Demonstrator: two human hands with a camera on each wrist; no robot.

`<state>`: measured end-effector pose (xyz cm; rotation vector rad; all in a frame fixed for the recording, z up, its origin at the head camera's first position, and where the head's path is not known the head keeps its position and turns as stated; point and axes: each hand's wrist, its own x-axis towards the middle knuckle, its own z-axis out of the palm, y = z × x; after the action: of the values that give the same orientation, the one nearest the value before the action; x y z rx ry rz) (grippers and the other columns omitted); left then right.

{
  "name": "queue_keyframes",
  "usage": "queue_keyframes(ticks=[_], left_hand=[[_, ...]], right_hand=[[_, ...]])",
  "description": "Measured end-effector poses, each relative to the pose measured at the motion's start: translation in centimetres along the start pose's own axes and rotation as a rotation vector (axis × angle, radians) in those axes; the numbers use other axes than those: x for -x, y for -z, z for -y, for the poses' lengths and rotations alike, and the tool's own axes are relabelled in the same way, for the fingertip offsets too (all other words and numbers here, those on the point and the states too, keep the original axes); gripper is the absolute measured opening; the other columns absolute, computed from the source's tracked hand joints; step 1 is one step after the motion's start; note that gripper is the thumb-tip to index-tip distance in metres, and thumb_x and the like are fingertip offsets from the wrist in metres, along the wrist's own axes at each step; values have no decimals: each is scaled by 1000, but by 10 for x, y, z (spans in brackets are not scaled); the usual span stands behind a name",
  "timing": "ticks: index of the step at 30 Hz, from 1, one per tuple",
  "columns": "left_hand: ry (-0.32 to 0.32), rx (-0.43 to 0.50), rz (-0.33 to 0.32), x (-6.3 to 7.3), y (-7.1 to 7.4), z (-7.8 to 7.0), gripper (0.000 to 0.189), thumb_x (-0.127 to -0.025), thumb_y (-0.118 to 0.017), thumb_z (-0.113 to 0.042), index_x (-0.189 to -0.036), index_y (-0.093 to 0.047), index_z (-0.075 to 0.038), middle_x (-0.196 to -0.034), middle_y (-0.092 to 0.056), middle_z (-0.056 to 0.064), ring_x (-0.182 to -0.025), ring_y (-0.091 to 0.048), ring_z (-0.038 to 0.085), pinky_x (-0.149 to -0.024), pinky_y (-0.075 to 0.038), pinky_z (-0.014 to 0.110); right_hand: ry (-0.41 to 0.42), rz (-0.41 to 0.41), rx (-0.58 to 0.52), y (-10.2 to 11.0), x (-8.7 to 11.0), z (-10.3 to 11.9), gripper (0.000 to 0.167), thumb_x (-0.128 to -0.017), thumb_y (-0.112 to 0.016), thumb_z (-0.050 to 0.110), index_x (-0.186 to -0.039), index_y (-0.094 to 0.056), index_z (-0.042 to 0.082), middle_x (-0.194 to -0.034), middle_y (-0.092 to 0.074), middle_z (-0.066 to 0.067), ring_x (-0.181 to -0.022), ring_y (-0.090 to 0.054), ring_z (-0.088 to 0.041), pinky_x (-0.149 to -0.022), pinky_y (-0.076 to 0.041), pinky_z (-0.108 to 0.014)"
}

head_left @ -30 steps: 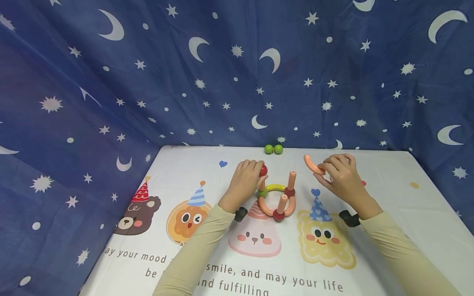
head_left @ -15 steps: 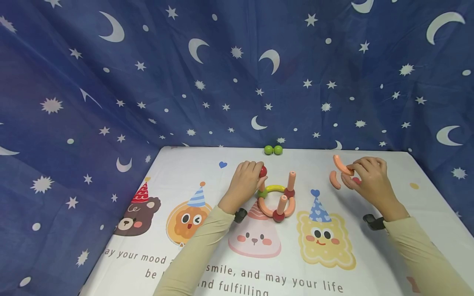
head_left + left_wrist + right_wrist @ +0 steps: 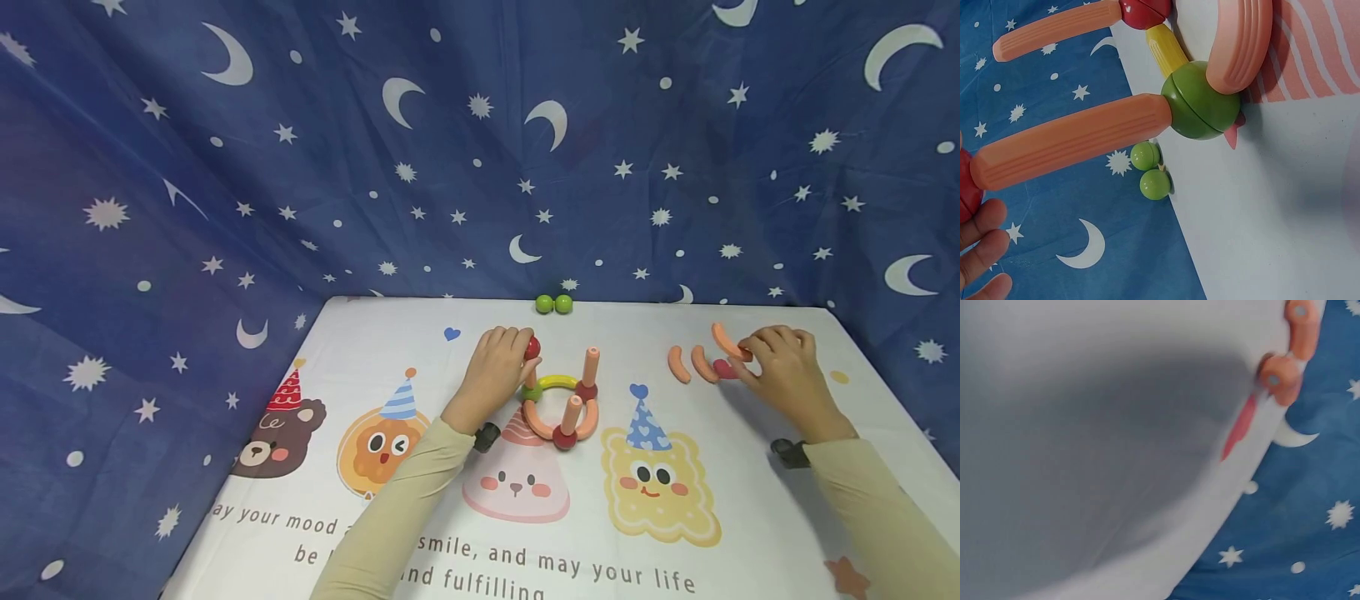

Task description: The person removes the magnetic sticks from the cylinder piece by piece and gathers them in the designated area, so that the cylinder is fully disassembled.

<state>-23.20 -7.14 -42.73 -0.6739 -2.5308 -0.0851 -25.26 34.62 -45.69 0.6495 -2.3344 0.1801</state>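
Observation:
My left hand (image 3: 491,371) grips a red ball (image 3: 532,347) on top of an upright orange stick (image 3: 1075,140). That stick stands in a green ball (image 3: 1200,100) of a ring made of curved orange pieces (image 3: 536,421), a yellow curved piece (image 3: 558,381) and red balls. Two more orange sticks (image 3: 591,367) rise from the red connector balls (image 3: 565,437). Over on the right, my right hand (image 3: 787,375) pinches the near end of a curved orange stick (image 3: 726,339). Two similar curved sticks (image 3: 678,365) lie just left of it. The right wrist view does not show the hand.
Two green balls (image 3: 553,304) sit side by side at the table's back edge, joined by a short link in the left wrist view. A white printed cloth (image 3: 750,508) covers the table. Behind hangs a dark blue star-and-moon curtain (image 3: 450,125).
My right hand has moved right from near the ring, carrying the curved orange stick, and uncovered the two lying sticks. My left hand has stayed on the red ball.

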Motion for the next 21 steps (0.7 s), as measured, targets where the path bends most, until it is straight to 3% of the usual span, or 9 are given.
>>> queue_keyframes(ticks=[1, 4, 12, 21], left_hand=[[1, -1, 1, 0, 0, 0, 39, -92, -58, -35, -118, -54, -7, -101, -63, 6, -96, -56, 19, -91, -45, 32], [0, 1, 3, 0, 0, 0, 39, -92, -58, -35, -118, -54, -7, -101, -63, 6, -95, -56, 20, -91, -45, 32], [-1, 11, 0, 1, 0, 0, 39, -91, -59, -35, -118, -53, -7, -101, -63, 6, -95, -55, 20, -90, -45, 33], [-3, 1, -5, 0, -1, 0, 39, -91, -58, -36, -117, -53, -7, -100, -63, 6, -94, -55, 20, -90, -45, 32]], right_hand=[[-6, 9, 8, -1, 1, -2, 30, -60, -79, 10, -79, -61, -5, -81, -58, -22, -86, -50, -39, -82, -34, -61], [-22, 36, 34, -3, 3, -8, 33, -55, -82, 9, -77, -61, -4, -80, -59, -21, -86, -50, -39, -82, -34, -60], [-57, 150, 61, -12, 10, -20, 30, -58, -83, 10, -74, -61, -2, -81, -60, -19, -87, -51, -37, -84, -34, -61], [-34, 275, 89, -21, 10, -28, 26, -61, -80, 8, -76, -62, -2, -80, -59, -18, -86, -50, -37, -82, -33, -61]])
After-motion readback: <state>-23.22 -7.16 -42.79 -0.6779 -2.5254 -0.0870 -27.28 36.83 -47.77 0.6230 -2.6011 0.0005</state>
